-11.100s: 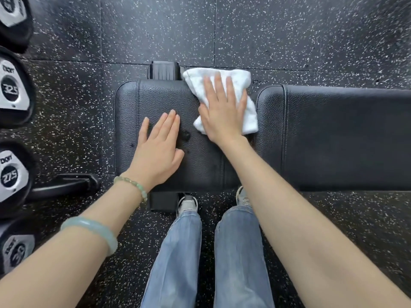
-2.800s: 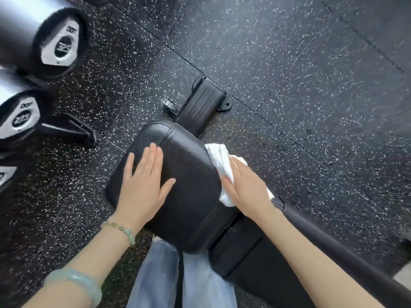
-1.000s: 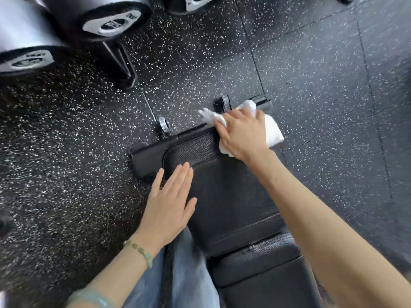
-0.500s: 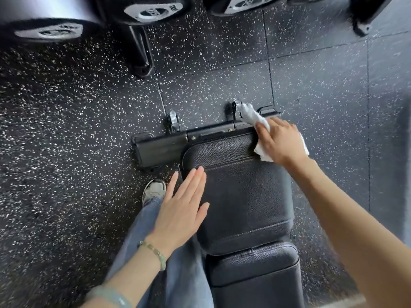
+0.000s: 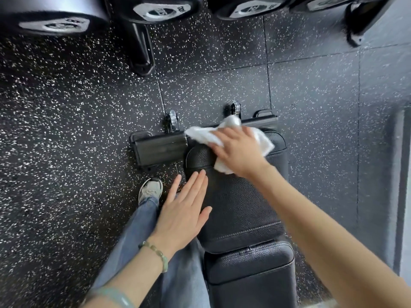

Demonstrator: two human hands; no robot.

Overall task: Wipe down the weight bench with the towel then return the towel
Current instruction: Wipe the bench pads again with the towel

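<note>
This is a gym, most likely its free-weights corner. The floor (image 5: 66, 130) is black rubber tile flecked with white, laid in large squares with visible seams. Along the top edge a row of dumbbells (image 5: 163, 11) shows round end caps with printed numbers, too blurred to read, above a black rack leg (image 5: 140, 47). A padded black bench (image 5: 240, 207) in grained vinyl stands on a steel foot (image 5: 160, 148) with small wheels (image 5: 173, 117).

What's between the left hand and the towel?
Only bare black bench pad; nothing else separates the left hand from the white towel under the right hand. Head view.
</note>
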